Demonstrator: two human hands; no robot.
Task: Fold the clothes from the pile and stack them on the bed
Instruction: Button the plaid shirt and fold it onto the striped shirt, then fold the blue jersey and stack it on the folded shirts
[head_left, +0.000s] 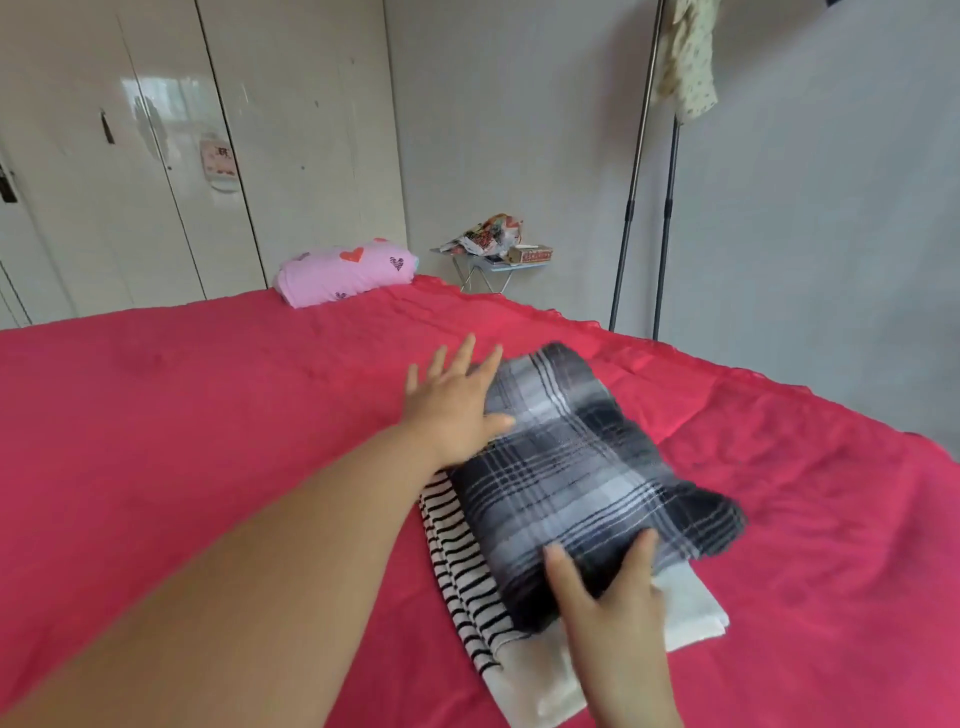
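1. The folded plaid cloth (582, 467) lies on a striped top (457, 566) and a white cloth (691, 603), stacked on the bed (208, 415)
2. The hands are apart. The left hand (457, 400) is flat at the plaid cloth's far left edge and the right hand (608, 587) is on its near end, though blur hides whether it pinches
3. The plaid cloth's right side overhangs the stack, so an uneven release could let it slide off and unfold
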